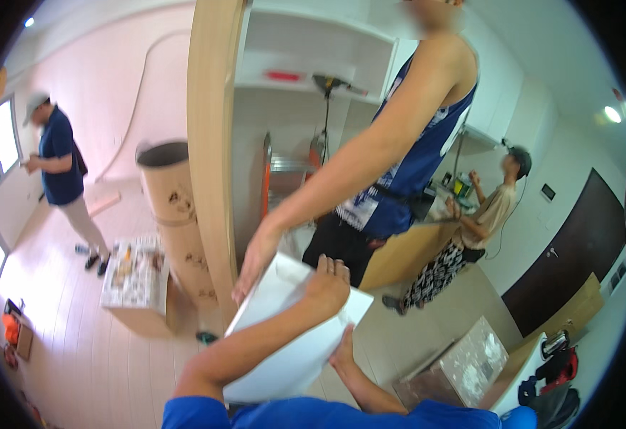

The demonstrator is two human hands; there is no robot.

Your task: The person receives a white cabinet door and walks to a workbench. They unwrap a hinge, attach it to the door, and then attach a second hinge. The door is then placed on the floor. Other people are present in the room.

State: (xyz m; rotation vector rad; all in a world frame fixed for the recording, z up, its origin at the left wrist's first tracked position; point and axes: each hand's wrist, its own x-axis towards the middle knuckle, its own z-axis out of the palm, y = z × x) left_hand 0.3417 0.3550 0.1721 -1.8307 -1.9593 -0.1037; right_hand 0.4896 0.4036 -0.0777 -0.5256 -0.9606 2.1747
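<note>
A white panel-like piece (284,365) with a second white face along its far side is tilted in front of my chest. Whether it is one folded piece or two boards, I cannot tell. My left hand (327,288) reaches across it, fingers bent over its far upper part. Along its right edge, my right hand (342,350) grips the rim, with some fingers hidden behind. A co-worker in a blue sleeveless top (427,143) stands just beyond, and their hand (257,256) is at the piece's far left edge.
A wooden post (213,143) rises beside the co-worker. Left of it stand a tall brown roll (170,186) and a paper-covered box (138,272). A stained box (470,361) sits at lower right. Two more people stand further off, and a ladder (288,164) leans behind.
</note>
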